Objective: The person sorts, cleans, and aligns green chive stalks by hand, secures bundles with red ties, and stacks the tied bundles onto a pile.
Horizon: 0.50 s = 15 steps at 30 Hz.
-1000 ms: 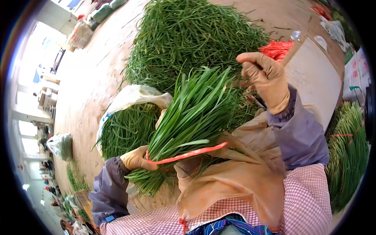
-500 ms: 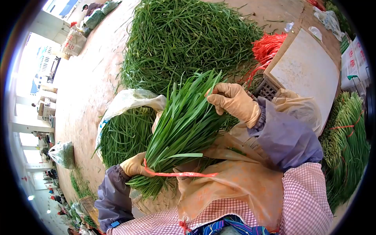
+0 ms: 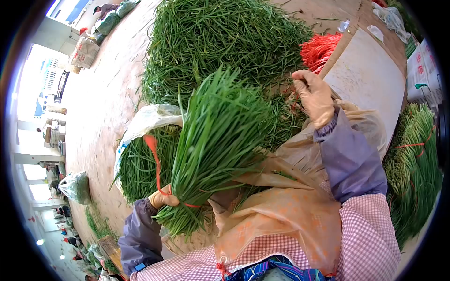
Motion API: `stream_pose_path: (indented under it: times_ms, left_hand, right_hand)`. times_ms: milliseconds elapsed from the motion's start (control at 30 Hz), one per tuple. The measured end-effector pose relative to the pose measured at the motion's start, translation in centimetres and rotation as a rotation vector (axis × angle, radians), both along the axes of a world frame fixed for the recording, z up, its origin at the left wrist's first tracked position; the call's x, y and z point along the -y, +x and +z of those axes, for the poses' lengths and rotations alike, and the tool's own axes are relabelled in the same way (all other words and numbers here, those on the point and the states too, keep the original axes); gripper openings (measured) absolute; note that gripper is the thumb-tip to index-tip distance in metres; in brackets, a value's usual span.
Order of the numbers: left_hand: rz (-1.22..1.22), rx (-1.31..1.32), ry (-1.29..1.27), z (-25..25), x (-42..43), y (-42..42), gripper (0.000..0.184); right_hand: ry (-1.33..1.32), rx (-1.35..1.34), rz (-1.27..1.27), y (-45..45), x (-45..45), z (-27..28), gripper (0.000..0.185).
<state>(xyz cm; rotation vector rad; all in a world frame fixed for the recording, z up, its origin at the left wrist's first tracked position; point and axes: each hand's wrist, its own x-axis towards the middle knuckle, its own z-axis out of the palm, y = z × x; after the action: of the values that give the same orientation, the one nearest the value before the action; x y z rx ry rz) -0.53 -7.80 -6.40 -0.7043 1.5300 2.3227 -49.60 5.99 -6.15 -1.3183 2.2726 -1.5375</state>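
Note:
My left hand [image 3: 162, 198], in a tan glove, is closed around the lower end of a thick bunch of green chives [image 3: 218, 133]. A red plastic tie [image 3: 156, 159] runs round the bunch at that hand; one loose end sticks up over the leaves. The bunch leans over my lap, leaf tips pointing up and away. To the right of the leaves, apart from them, my gloved right hand [image 3: 317, 100] is raised with its fingers curled in. What those fingers hold, if anything, is hidden. Behind the bunch sits a white plastic bag [image 3: 152, 117] with more chives inside.
A large heap of loose chives [image 3: 220, 42] covers the floor ahead. Red plastic ties [image 3: 320, 50] lie beside a pale board [image 3: 368, 77] on the right. Tied chive bundles [image 3: 412, 164] stack at far right. A filled bag [image 3: 76, 187] stands on the left floor.
My right hand has left the leaves and moved up and right. The bunch has tilted more upright, and the tie's loose end has swung from the right side up to the left.

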Motion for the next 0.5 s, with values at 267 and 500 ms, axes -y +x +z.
stream_pose_path:
  times_ms: [267,500]
  left_hand:
    - [0.181,0.017,0.345,4.0,-3.7,-5.1,0.105]
    - [0.447,-0.064,0.515,3.6,-6.8,-4.3,0.095]
  right_hand:
    - [-0.278,-0.775,0.834,11.2,-1.1,4.5,0.049]
    - [0.784,-0.527,0.137,-4.7,4.6,-0.2,0.018]
